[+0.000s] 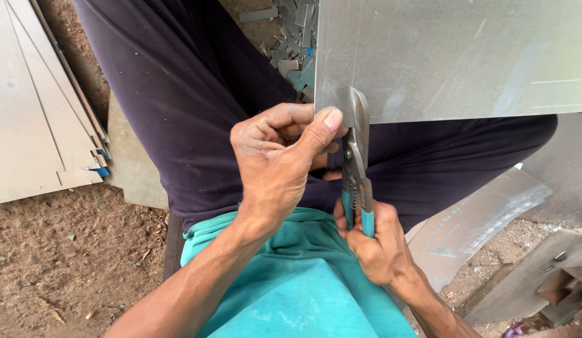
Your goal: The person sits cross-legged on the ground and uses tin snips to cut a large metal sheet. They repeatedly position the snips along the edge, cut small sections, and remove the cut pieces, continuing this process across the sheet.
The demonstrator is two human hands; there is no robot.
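A grey metal sheet (453, 56) fills the upper right and rests over my lap. My left hand (278, 156) pinches its lower left corner, thumb pressed on the sheet's edge. My right hand (378, 244) grips the teal handles of a pair of tin snips (356, 163). The snips' steel blades point upward and bite into the sheet's bottom edge just right of my left thumb. My dark trousers and teal shirt lie beneath both hands.
Several flat metal sheets (34, 119) are stacked on the dirt at the left. Small metal offcuts (291, 37) lie in a heap beyond my knee. Another shiny sheet (478, 219) and a grey block (529, 275) lie at the lower right.
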